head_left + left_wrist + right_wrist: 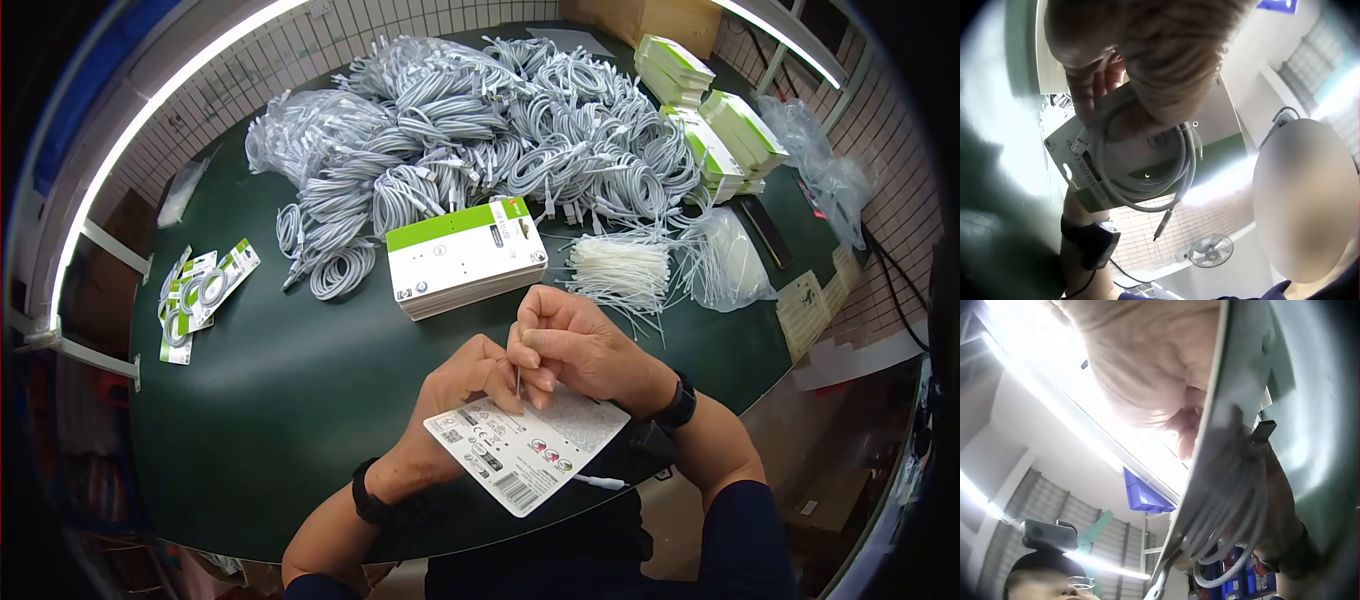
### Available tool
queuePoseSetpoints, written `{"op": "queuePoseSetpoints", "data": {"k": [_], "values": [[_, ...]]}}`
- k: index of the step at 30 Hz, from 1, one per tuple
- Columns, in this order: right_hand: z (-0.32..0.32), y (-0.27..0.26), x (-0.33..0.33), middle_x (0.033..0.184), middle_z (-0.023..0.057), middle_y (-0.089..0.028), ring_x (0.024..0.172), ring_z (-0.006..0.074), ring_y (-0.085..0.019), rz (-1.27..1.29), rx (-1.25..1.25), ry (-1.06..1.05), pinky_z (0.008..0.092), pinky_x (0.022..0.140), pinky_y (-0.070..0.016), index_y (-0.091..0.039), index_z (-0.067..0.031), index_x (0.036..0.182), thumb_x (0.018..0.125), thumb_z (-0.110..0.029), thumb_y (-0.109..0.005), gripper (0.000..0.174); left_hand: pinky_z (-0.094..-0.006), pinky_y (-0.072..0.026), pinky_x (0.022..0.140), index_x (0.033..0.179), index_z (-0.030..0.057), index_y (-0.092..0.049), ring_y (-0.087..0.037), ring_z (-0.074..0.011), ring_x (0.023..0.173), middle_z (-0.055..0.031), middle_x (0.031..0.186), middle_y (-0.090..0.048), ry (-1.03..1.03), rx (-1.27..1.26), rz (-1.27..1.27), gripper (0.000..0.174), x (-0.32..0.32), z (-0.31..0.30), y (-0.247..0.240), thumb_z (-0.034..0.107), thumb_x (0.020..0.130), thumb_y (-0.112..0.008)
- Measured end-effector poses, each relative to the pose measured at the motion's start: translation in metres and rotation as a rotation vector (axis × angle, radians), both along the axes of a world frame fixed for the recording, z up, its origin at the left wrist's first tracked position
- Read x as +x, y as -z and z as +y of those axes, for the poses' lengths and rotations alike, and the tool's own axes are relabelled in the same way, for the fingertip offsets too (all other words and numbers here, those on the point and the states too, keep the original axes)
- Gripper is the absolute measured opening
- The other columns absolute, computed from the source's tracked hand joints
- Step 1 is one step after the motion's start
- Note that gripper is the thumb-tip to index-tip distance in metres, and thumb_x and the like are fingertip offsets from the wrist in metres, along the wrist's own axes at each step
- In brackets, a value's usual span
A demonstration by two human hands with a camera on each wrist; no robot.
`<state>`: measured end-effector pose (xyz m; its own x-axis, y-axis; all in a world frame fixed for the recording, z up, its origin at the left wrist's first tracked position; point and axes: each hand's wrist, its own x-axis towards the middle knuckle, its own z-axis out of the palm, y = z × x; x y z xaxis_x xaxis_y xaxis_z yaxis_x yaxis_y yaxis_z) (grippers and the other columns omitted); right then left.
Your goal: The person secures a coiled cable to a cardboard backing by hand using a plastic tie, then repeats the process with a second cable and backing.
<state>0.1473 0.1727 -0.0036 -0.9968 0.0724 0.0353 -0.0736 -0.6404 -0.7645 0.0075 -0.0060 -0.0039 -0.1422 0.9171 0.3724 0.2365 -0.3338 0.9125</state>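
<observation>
Low over the table's near edge, my left hand (455, 385) grips a white printed packaging card (525, 460), its printed back facing up. Against the card's green and white underside lies a coiled grey charging cable (1188, 169), pressed there by the left thumb in the left wrist view. One white cable plug (600, 482) sticks out past the card's near right edge. My right hand (585, 345) is above the card, its thumb and forefinger pinching a thin cable tie (518, 382) that stands up from the card beside the left fingertips.
A stack of cards (465, 262) stands just beyond the hands, with loose white cable ties (618, 268) to its right. Behind them is a large heap of coiled grey cables (470, 120). Several carded cables (205, 290) lie at left; more card stacks (735, 135) stand back right.
</observation>
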Motion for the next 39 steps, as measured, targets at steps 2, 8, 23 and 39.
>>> {"op": "queuePoseSetpoints", "data": {"k": [2,8,23,39], "values": [[-0.001,-0.006,0.001,0.092,0.0083,-0.062,0.072,0.0116,-0.064,-0.027,-0.003,0.022,0.0316,0.069,-0.0614,-0.048,-0.0017,0.108,0.110,-0.006,-0.054,0.008,-0.0280,-0.0539,0.080,0.083,0.0086,-0.065,-0.065,-0.0161,0.088,-0.0026,0.096,-0.066,-0.073,-0.016,-0.016,0.029,-0.001,0.001,0.005,0.008,0.075,-0.093],[-0.003,-0.030,0.012,0.092,0.0084,-0.067,0.073,0.0104,-0.064,0.067,0.491,0.111,0.0252,0.069,-0.0559,-0.052,-0.0004,0.108,0.109,-0.003,-0.056,0.005,-0.0254,-0.0558,0.079,0.087,0.0022,-0.067,-0.067,-0.0118,0.086,-0.0100,0.098,-0.072,-0.203,-0.038,-0.396,0.019,-0.009,0.003,0.026,-0.004,0.082,-0.084],[0.014,-0.030,0.010,0.091,0.0125,-0.078,0.075,0.0156,-0.072,-0.024,1.260,0.509,0.0310,0.066,-0.0538,-0.074,0.0015,0.111,0.086,-0.010,-0.086,0.030,-0.0307,-0.0622,0.079,0.139,0.0013,-0.057,-0.072,-0.0190,0.107,-0.0092,0.127,-0.070,-0.351,-0.204,-0.871,0.050,0.007,0.004,0.020,0.006,0.094,-0.079],[0.020,-0.012,0.006,0.084,0.0141,-0.075,0.068,0.0287,-0.071,-0.041,1.325,0.305,0.0364,0.064,-0.0541,-0.074,-0.0028,0.106,0.079,-0.013,-0.087,0.032,-0.0423,-0.0568,0.090,0.129,0.0073,-0.066,-0.073,-0.0315,0.095,-0.0099,0.103,-0.076,-0.432,-0.037,0.873,0.063,-0.021,0.000,-0.012,0.006,0.071,-0.091]]}}
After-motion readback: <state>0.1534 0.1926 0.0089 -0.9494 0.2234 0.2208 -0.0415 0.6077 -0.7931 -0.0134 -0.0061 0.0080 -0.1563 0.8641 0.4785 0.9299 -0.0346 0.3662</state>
